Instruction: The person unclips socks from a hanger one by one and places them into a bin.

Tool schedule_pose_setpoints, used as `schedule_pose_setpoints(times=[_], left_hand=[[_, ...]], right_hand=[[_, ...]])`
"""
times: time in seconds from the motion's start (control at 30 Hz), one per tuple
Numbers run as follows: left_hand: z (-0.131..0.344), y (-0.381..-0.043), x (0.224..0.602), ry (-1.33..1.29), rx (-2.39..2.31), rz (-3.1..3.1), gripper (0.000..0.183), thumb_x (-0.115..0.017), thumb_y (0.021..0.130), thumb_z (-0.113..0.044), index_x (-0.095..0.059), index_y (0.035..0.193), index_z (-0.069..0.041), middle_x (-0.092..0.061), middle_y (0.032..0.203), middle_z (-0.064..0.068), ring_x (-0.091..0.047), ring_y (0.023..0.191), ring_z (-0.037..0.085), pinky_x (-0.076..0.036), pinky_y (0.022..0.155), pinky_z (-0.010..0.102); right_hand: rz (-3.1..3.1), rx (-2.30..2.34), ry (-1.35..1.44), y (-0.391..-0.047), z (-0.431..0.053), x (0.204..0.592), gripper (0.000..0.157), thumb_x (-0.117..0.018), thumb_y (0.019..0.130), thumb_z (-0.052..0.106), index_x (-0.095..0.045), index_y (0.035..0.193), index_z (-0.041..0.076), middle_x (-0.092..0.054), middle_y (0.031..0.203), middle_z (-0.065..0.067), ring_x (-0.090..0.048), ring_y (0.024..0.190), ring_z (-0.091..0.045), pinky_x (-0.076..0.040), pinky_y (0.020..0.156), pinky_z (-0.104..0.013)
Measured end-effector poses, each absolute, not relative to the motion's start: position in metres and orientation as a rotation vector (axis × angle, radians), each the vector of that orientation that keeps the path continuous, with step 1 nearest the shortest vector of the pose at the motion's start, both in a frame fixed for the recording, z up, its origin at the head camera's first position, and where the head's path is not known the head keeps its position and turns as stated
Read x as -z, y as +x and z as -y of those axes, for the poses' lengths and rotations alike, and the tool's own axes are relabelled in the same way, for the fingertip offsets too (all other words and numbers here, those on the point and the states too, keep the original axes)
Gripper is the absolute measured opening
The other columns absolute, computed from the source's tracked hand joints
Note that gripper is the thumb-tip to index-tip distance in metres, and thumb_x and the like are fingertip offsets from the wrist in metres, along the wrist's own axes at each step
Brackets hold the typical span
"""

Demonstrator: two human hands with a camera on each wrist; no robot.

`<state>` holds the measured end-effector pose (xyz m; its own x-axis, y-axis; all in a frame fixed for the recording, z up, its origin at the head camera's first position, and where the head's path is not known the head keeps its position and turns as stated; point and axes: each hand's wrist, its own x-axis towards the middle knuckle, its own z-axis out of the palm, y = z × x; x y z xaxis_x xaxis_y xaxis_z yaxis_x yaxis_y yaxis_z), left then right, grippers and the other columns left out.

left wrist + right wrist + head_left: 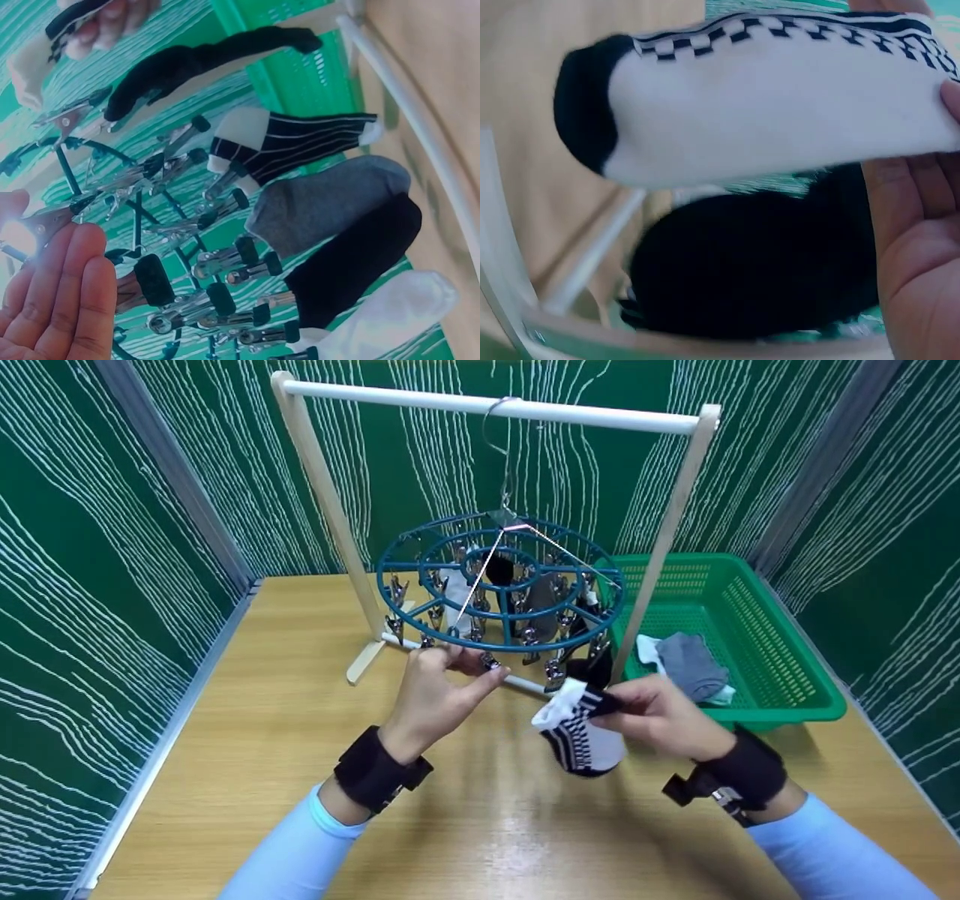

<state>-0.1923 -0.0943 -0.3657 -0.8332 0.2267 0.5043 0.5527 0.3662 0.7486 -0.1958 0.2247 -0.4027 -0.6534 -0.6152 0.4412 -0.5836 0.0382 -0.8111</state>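
A blue round drying hanger [504,648] with metal clips hangs from a rod. At its near edge my left hand [439,701] pinches a metal clip [489,661] between thumb and fingers. To the right, my right hand [664,718] holds a black-and-white checkered sock [592,735] by its side, below the rim. In the right wrist view the sock [765,112] stretches sideways, its black toe to the left. Clipped socks show in the left wrist view: a striped sock [307,146], a grey sock [330,202], a black sock [356,259] and a white sock [394,319].
A wooden stand [322,495] with a white top rod [420,397] bears the hanger. At the right stands a green basket [795,660] with a grey cloth item [690,666] and white pieces in it. Green walls enclose the wooden table [285,757].
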Motion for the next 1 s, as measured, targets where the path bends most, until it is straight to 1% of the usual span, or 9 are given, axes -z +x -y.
schedule_pose_setpoints(times=[0.07, 0.13, 0.23, 0.33, 0.4, 0.5, 0.63, 0.83, 1.0], left_hand=[[0.095, -0.192, 0.367, -0.682, 1.458, 2.313, 0.020, -0.086, 0.093, -0.014, -0.078, 0.100, 0.003, -0.080, 0.092, 0.015, -0.076, 0.086, 0.028, -0.065, 0.085, 0.046], [0.096, -0.193, 0.368, -0.679, 1.457, 2.310, 0.021, -0.086, 0.093, -0.015, -0.078, 0.100, 0.003, -0.080, 0.093, 0.015, -0.076, 0.087, 0.028, -0.064, 0.085, 0.046], [0.096, -0.194, 0.369, -0.677, 1.457, 2.308, 0.022, -0.086, 0.094, -0.016, -0.078, 0.101, 0.003, -0.081, 0.094, 0.015, -0.077, 0.087, 0.028, -0.064, 0.086, 0.043], [0.096, -0.194, 0.369, -0.688, 1.442, 2.300, 0.021, -0.085, 0.094, -0.016, -0.078, 0.100, 0.003, -0.081, 0.093, 0.015, -0.077, 0.086, 0.027, -0.064, 0.085, 0.040], [0.096, -0.195, 0.370, -0.692, 1.433, 2.299, 0.021, -0.086, 0.094, -0.016, -0.078, 0.100, 0.003, -0.081, 0.093, 0.014, -0.077, 0.086, 0.027, -0.065, 0.085, 0.041], [0.096, -0.195, 0.370, -0.683, 1.428, 2.303, 0.020, -0.086, 0.093, -0.016, -0.079, 0.100, 0.002, -0.082, 0.093, 0.013, -0.077, 0.085, 0.027, -0.064, 0.085, 0.040], [0.097, -0.194, 0.369, -0.676, 1.439, 2.317, 0.021, -0.086, 0.094, -0.017, -0.079, 0.101, 0.001, -0.082, 0.094, 0.013, -0.077, 0.086, 0.026, -0.064, 0.085, 0.038], [0.097, -0.195, 0.370, -0.684, 1.440, 2.313, 0.019, -0.086, 0.094, -0.017, -0.078, 0.099, 0.001, -0.082, 0.093, 0.013, -0.078, 0.085, 0.026, -0.065, 0.085, 0.038], [0.097, -0.196, 0.370, -0.677, 1.444, 2.321, 0.019, -0.085, 0.095, -0.017, -0.079, 0.100, 0.001, -0.082, 0.093, 0.012, -0.077, 0.085, 0.025, -0.065, 0.085, 0.038]], right_hand=[[-2.230, 1.748, -1.309, -0.198, -0.232, 0.397, 0.031, -0.065, 0.089, -0.025, -0.078, 0.110, -0.008, -0.083, 0.107, 0.005, -0.078, 0.088, -0.002, -0.064, 0.076, -0.021], [-2.219, 1.782, -1.323, -0.200, -0.239, 0.391, 0.036, -0.063, 0.088, -0.027, -0.079, 0.112, -0.006, -0.083, 0.109, 0.008, -0.079, 0.090, -0.003, -0.065, 0.078, -0.022], [-2.190, 1.855, -1.369, -0.206, -0.249, 0.384, 0.043, -0.060, 0.085, -0.032, -0.080, 0.112, -0.004, -0.083, 0.110, 0.003, -0.081, 0.095, -0.006, -0.065, 0.081, -0.025], [-2.173, 1.922, -1.401, -0.211, -0.261, 0.376, 0.047, -0.058, 0.083, -0.035, -0.080, 0.111, -0.005, -0.084, 0.109, -0.002, -0.082, 0.095, -0.009, -0.065, 0.079, -0.025], [-2.160, 1.952, -1.401, -0.214, -0.269, 0.371, 0.047, -0.056, 0.082, -0.036, -0.079, 0.110, -0.007, -0.084, 0.110, -0.005, -0.082, 0.096, -0.012, -0.066, 0.077, -0.026], [-2.212, 1.973, -1.325, -0.216, -0.281, 0.361, 0.044, -0.055, 0.084, -0.035, -0.079, 0.107, -0.007, -0.085, 0.107, -0.005, -0.083, 0.092, -0.012, -0.066, 0.072, -0.027], [-2.291, 2.030, -1.167, -0.218, -0.296, 0.349, 0.035, -0.056, 0.087, -0.033, -0.078, 0.102, -0.011, -0.085, 0.102, -0.006, -0.083, 0.088, -0.013, -0.065, 0.068, -0.027], [-2.408, 2.152, -0.954, -0.222, -0.313, 0.336, 0.023, -0.059, 0.088, -0.031, -0.075, 0.098, -0.018, -0.085, 0.097, -0.011, -0.082, 0.085, -0.014, -0.065, 0.071, -0.023], [-2.488, 2.221, -0.732, -0.230, -0.324, 0.330, 0.013, -0.063, 0.091, -0.026, -0.073, 0.097, -0.021, -0.085, 0.096, -0.010, -0.082, 0.085, -0.014, -0.065, 0.075, -0.022]])
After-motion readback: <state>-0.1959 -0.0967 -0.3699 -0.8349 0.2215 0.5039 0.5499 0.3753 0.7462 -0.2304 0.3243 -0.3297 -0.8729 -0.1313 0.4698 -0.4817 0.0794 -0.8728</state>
